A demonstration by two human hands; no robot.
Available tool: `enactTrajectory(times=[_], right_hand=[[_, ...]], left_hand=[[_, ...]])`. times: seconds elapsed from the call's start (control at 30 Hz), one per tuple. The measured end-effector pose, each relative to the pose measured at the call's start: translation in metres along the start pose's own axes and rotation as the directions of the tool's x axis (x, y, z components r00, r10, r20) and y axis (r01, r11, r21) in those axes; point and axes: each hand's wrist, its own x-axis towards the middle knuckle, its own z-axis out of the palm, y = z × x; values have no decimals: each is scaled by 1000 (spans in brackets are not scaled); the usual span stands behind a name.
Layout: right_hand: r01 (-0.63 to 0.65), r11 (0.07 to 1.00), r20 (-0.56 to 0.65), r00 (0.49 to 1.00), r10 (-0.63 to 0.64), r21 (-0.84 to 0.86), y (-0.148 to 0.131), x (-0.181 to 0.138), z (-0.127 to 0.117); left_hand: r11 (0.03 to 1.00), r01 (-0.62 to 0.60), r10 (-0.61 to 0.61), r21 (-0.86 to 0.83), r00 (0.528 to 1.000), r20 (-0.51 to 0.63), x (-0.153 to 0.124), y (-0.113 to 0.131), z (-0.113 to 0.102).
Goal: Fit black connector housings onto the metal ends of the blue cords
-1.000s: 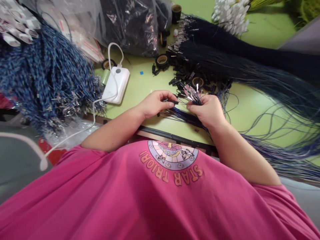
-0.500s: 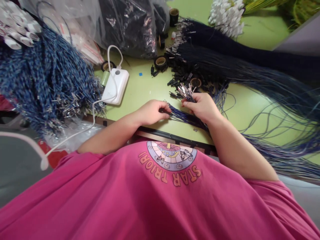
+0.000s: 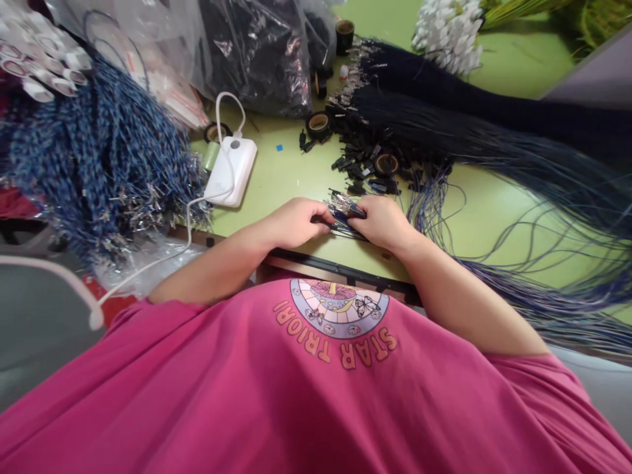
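My right hand (image 3: 382, 222) is wrapped round a bundle of dark blue wires (image 3: 340, 227) whose silvery crimped ends (image 3: 339, 201) stick out past the thumb, toward the left. Close beside it, my left hand (image 3: 303, 222) pinches wires at the left end of the same bundle, thumb and fingertips nearly together. The fingertips of both hands are only a short gap apart, just above the green table's front edge. Behind the hands lies a heap of small black connector housings (image 3: 355, 148). Part of the bundle is hidden under my right palm.
A white power bank (image 3: 231, 171) with a cable lies to the left, near twisted blue wires (image 3: 113, 145) with white connectors. Long dark wires (image 3: 469, 112) stretch across the right. Rolls of black tape (image 3: 318, 124) and a plastic bag (image 3: 251, 52) are at the back.
My right hand has moved left and down with its wires, bringing their metal ends next to my left hand. The left hand has hardly moved.
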Motion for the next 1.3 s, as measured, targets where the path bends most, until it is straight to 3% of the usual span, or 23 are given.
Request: enactTrajectory(times=[0.07,0.13,0.23,0.33,0.53,0.67,0.77,1.07,1.3], right_hand=[[-5,998,-3,1000,5,57,0,0,1],[-48,972,-17,998,53,231,2,-1,-2],[-112,880,-4,992,128,462,2,-3,-11],[-165,815,22,983,183,555,1,-6,-19],[-189,779,-54,960,274,598,1,-10,-24],[-133,786,-151,949,276,603,0,-13,-29],[-129,800,-154,952,265,586,-2,-14,-31],[-273,764,-32,933,358,584,10,-12,-28],[-275,742,-7,936,353,611,9,-12,-29]], left_hand=[[1000,-1,1,17,1000,9,-1,-1,1],[1000,3,-3,15,1000,13,-2,-1,1],[999,7,-7,-32,1000,1,0,1,1],[990,-1,-6,-138,999,-49,7,7,-1],[922,-37,2,-386,996,-91,24,9,2],[838,36,-79,-545,995,-57,27,5,7],[782,62,-106,-620,994,-34,28,4,10],[775,7,-86,-632,992,-95,30,2,14],[800,-13,-77,-600,989,-125,29,2,15]])
